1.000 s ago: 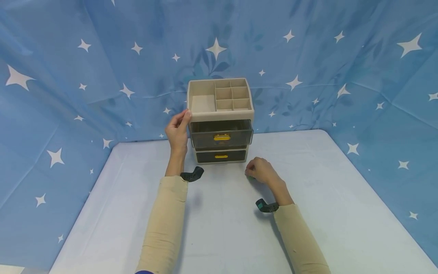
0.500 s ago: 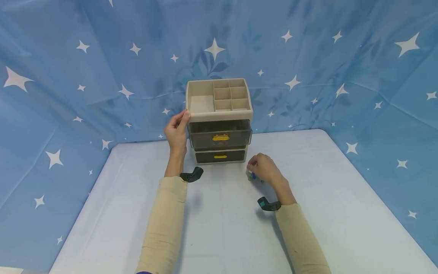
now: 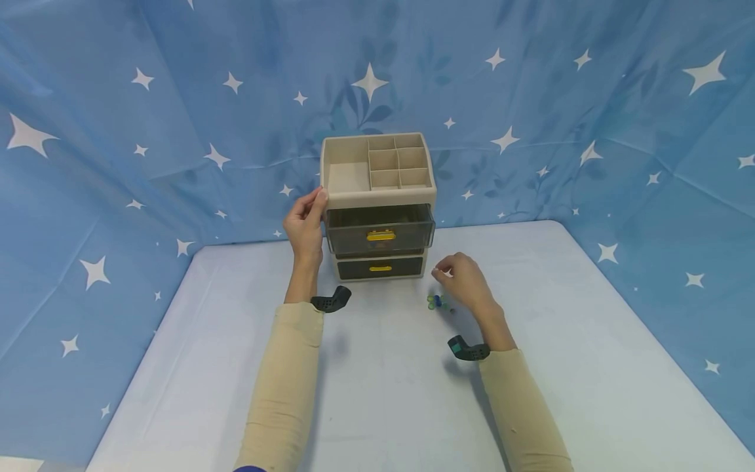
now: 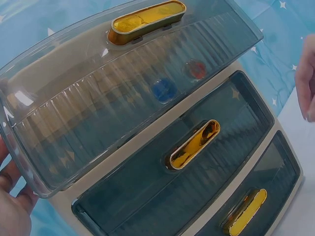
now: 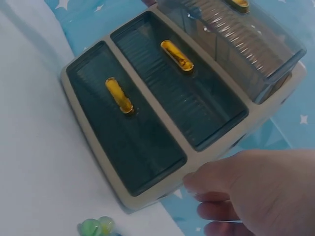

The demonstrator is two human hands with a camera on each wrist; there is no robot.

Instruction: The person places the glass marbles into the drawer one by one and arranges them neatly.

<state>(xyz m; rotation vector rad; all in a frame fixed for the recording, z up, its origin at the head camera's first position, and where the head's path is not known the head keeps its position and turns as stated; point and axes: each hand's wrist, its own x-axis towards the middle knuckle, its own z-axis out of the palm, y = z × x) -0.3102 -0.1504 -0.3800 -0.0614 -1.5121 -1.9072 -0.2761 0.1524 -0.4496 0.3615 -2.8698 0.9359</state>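
The left hand (image 3: 305, 228) grips the upper left edge of the beige drawer organizer (image 3: 380, 196), its thumb on the front of the rim. The right hand (image 3: 466, 282) hovers over the white counter (image 3: 389, 380) just right of the organizer, fingers bent and thumb drawn close to them; whether something small is pinched there cannot be told. Near and below it lie small green and blue beads (image 3: 437, 301), with a darker piece (image 3: 452, 311) beside them. The top drawer (image 3: 354, 239) is pulled out, jutting in front of the closed middle drawer (image 4: 133, 182); a blue ball (image 4: 164, 91) and a red ball (image 4: 196, 69) show through its clear plastic. The bottom drawer (image 3: 407, 267) is closed.
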